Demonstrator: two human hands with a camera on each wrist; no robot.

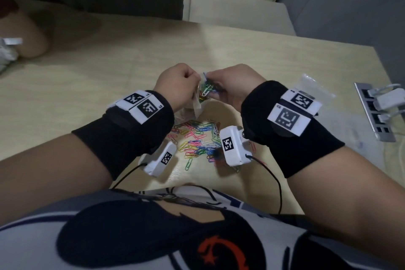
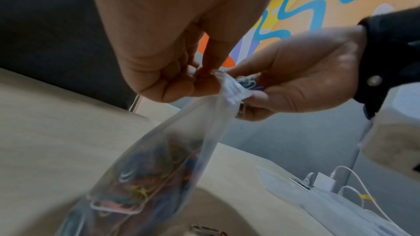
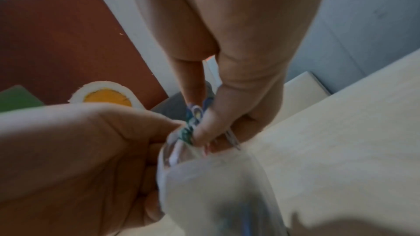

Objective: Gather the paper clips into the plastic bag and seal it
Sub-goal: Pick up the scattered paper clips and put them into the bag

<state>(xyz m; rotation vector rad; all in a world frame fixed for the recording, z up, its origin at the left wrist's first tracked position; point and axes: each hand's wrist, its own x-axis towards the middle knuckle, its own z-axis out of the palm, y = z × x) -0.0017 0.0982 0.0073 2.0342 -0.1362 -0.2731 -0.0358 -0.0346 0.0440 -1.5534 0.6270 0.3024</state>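
A clear plastic bag point(image 1: 192, 108) point(image 2: 159, 164) point(image 3: 216, 186) hangs above the table, partly filled with coloured paper clips. My left hand point(image 1: 175, 85) point(image 2: 159, 71) point(image 3: 90, 150) pinches the bag's mouth at its rim. My right hand point(image 1: 232, 85) point(image 2: 284, 82) point(image 3: 227, 110) pinches a bunch of paper clips point(image 1: 207, 89) point(image 2: 247, 83) point(image 3: 193, 123) right at the bag's opening. A loose pile of coloured paper clips point(image 1: 197, 140) lies on the table below, between my wrists.
The light wooden table point(image 1: 109, 72) reaches to a right edge. A second clear bag point(image 1: 315, 85) lies by my right wrist. A silver hub with white plugs and cables point(image 1: 381, 107) sits at the far right. A pale cushion point(image 1: 236, 11) lies beyond the table.
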